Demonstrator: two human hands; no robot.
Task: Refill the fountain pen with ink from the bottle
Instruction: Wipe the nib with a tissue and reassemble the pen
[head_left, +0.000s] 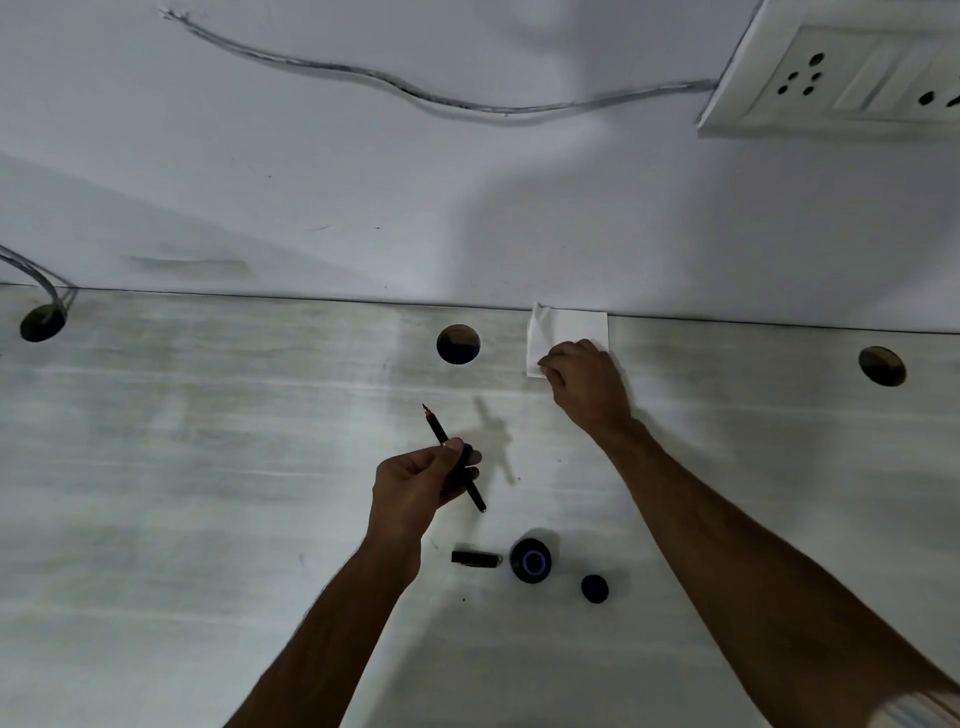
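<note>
- Head view, looking down at a pale, wood-grained desk (208, 467) that runs up to a white wall (363, 197).
- The left hand (415, 483) is closed around a black fountain pen (457, 462), gripping it near the middle of the barrel. The pen is raised above the desk, uncapped and tilted, with its nib pointing up and to the left, away from the person.
- The right hand (587, 384) reaches forward to a folded white tissue (566, 330) lying flat at the back edge of the desk against the wall. The fingers are curled and pinch the near left corner of the tissue.
- The ink bottle (531, 560), dark and round, stands open on the desk close to the person, between the two forearms. A ring of purplish ink shows in its mouth.
- The bottle's dark round lid (595, 588) lies on the desk just to the right of the bottle, apart from it.
- The black pen cap (475, 558) lies on its side just to the left of the bottle, not touching it.
- Three round cable holes are cut into the desk near the wall; the middle one (458, 344) sits left of the tissue.
- A thin cable (415, 96) snakes across the wall toward a white socket panel (841, 73) at the upper right.
</note>
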